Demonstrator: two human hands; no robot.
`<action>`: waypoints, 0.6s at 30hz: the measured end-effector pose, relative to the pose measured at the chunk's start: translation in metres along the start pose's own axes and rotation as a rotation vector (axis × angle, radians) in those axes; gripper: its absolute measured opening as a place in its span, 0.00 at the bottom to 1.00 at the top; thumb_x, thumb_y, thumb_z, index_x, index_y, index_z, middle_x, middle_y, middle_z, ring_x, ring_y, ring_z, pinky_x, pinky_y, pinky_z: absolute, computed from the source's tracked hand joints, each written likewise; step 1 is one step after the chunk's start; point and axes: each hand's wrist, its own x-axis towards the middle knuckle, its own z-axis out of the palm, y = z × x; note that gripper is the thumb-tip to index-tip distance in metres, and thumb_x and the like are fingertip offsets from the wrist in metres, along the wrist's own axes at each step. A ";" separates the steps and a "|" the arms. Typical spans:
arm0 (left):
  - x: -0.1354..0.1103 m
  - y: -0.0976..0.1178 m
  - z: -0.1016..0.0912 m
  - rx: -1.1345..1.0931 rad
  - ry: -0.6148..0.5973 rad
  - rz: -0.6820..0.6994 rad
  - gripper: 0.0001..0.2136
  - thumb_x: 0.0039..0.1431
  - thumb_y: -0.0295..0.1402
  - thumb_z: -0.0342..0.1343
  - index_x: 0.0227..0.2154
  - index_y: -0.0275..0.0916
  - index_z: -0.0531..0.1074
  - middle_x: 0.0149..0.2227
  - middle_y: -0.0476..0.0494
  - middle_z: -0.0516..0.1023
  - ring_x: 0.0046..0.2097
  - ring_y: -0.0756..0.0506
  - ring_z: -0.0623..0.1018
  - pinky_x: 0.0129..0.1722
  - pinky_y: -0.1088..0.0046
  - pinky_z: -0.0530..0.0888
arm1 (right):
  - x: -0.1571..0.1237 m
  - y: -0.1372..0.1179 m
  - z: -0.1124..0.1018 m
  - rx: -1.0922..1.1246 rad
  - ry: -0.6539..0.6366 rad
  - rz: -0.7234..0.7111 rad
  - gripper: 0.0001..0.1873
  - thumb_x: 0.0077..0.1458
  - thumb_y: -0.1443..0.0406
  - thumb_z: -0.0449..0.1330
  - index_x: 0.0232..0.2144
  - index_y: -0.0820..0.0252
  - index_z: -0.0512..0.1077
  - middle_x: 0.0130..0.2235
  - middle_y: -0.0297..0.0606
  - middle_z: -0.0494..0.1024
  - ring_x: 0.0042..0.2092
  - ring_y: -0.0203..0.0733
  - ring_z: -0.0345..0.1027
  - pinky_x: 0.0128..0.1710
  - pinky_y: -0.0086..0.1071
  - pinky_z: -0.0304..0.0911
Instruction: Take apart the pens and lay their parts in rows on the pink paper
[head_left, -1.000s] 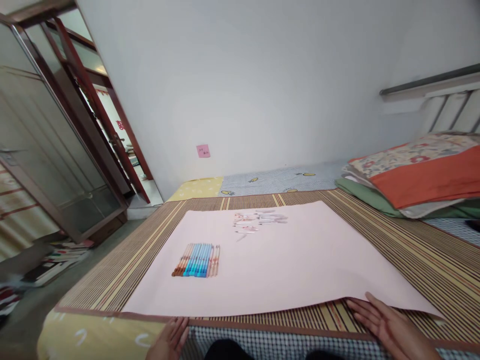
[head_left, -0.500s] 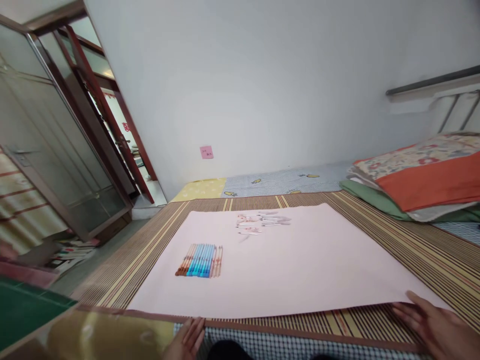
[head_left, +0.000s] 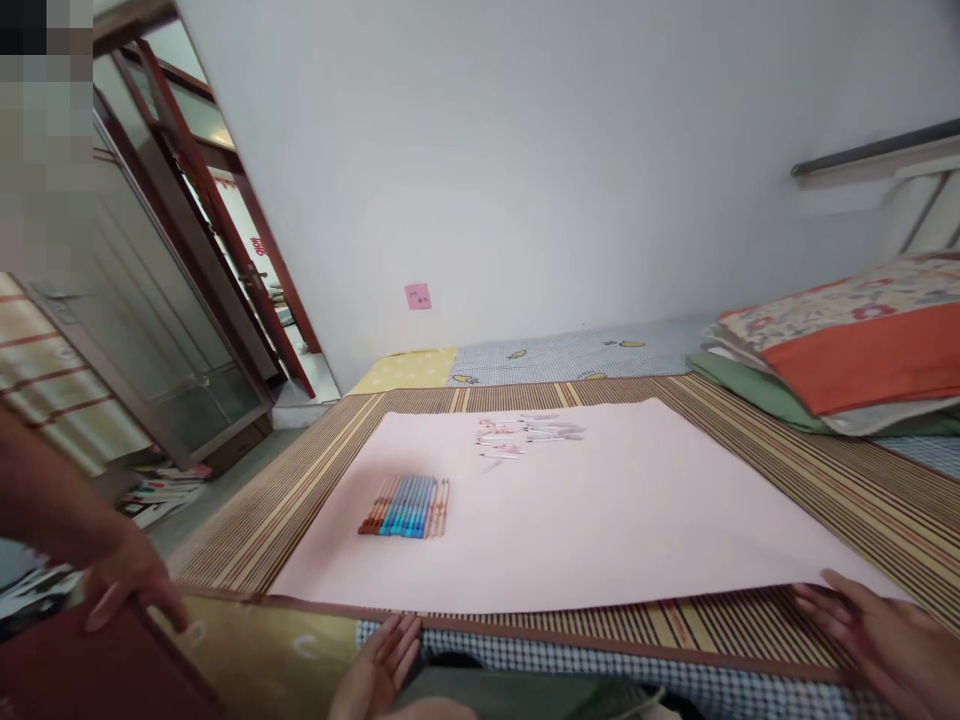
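A large pale pink sheet (head_left: pixel 600 530) lies on a striped mat. Several pens (head_left: pixel 409 505) with brown, blue and clear barrels are lined up on its left part. Farther back, several slim white pens (head_left: pixel 525 432) lie in a loose group. My left hand (head_left: pixel 381 660) rests at the mat's front edge, open, fingers together and stretched out. My right hand (head_left: pixel 874 630) is at the sheet's near right corner, open, with its fingers extended by the slightly raised edge. A dark green flat thing (head_left: pixel 525 692) lies low in front of me, partly cut off.
At the left, another person's hand (head_left: pixel 127 580) is at a dark red board-like thing (head_left: pixel 82 665). Folded bedding (head_left: pixel 862 355) is piled at the right. A pink note (head_left: pixel 418 296) is on the wall, and a doorway (head_left: pixel 247 250) stands at the left.
Another person's arm and the dark red thing have come in at the left. The green thing there is gone from that side; a dark green one now shows before me. My hands barely moved.
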 end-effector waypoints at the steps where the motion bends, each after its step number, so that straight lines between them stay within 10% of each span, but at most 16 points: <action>1: 0.017 -0.002 0.004 0.048 0.020 0.004 0.09 0.59 0.20 0.55 0.37 0.38 0.75 0.37 0.35 0.83 0.44 0.39 0.83 0.38 0.70 0.79 | 0.000 -0.002 0.001 0.016 -0.002 0.007 0.14 0.39 0.77 0.65 0.27 0.57 0.66 0.26 0.39 0.74 0.25 0.45 0.76 0.26 0.31 0.77; 7: 0.032 -0.020 0.001 0.155 -0.135 0.083 0.09 0.54 0.24 0.62 0.38 0.40 0.75 0.45 0.28 0.83 0.50 0.33 0.81 0.49 0.54 0.77 | -0.008 -0.015 0.006 0.017 -0.008 0.020 0.13 0.47 0.79 0.62 0.26 0.60 0.64 0.25 0.38 0.75 0.26 0.42 0.76 0.27 0.28 0.75; 18: 0.035 -0.038 0.005 0.178 -0.115 0.113 0.10 0.51 0.24 0.65 0.38 0.40 0.78 0.42 0.30 0.84 0.47 0.35 0.83 0.48 0.60 0.77 | 0.004 -0.003 -0.012 0.076 -0.035 0.034 0.13 0.44 0.77 0.64 0.27 0.60 0.65 0.27 0.33 0.76 0.26 0.38 0.76 0.25 0.25 0.76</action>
